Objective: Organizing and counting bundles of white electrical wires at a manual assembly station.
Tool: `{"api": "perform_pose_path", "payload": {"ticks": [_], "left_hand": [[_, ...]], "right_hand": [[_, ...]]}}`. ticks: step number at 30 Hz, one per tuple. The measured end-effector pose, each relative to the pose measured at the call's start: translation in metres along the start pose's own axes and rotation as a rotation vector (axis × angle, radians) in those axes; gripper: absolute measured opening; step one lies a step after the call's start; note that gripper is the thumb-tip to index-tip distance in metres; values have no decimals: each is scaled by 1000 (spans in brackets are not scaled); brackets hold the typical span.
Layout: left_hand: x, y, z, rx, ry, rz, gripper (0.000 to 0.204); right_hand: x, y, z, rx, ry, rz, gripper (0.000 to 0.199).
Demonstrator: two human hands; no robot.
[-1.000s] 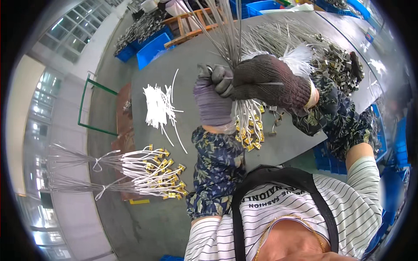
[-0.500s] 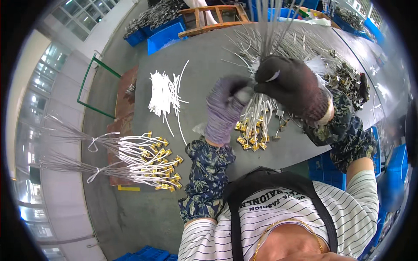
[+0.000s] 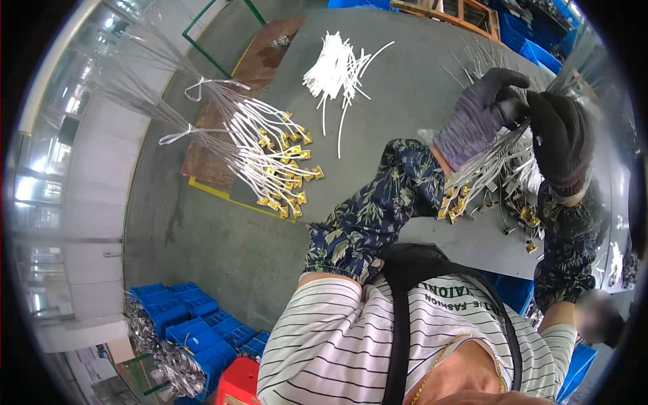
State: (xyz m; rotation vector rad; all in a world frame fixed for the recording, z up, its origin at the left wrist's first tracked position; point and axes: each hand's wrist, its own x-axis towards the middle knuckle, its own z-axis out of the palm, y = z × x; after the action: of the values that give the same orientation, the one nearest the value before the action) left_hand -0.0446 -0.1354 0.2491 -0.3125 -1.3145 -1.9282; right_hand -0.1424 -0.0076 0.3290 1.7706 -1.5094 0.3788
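My left hand (image 3: pixel 482 118), in a purple-grey knit glove, is closed at the upper part of a bundle of wires (image 3: pixel 496 152). The bundle's white ends hang toward me and carry small gold-coloured connectors (image 3: pixel 453 204). Right beside it, my right hand (image 3: pixel 561 138) in a dark glove is closed round the same bundle. Thin grey wire tails rise blurred above that hand. My palms hide the exact grip. Loose wires with metal terminals (image 3: pixel 526 216) lie on the table below my right hand.
Two tied wire bundles (image 3: pixel 260 145) with gold connectors lie at the table's left edge. A pile of short white ties (image 3: pixel 331 71) sits farther back. Blue crates (image 3: pixel 158 307) and a red stool (image 3: pixel 237 381) stand on the floor at lower left. A wooden frame (image 3: pixel 466 15) is behind the table.
The view has swung left, so the table's things appear shifted and crates and a red stool show at lower left. Both hands stay close together at the wire bundle.
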Motion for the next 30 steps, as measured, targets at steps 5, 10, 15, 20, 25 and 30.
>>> {"api": "perform_pose_path", "payload": {"ticks": [5,10,15,20,25,30], "left_hand": [[18,-15,-21,146,-140,-50,16],[44,-11,-64,1005,-203,325,16],[12,-63,-80,-216,208,-456,18],[-18,-70,6,410,51,110,23],[-15,-54,-158,-354,258,-308,21],[86,145,-205,-111,96,-125,14]], "right_hand": [[9,-5,-10,-159,-141,97,21],[-17,-4,-12,-12,-282,155,14],[-71,-39,20,759,-58,954,11],[-74,-70,66,815,141,1160,20],[-96,-76,85,1478,-248,1403,14],[-162,-98,104,1438,-171,1758,14]]}}
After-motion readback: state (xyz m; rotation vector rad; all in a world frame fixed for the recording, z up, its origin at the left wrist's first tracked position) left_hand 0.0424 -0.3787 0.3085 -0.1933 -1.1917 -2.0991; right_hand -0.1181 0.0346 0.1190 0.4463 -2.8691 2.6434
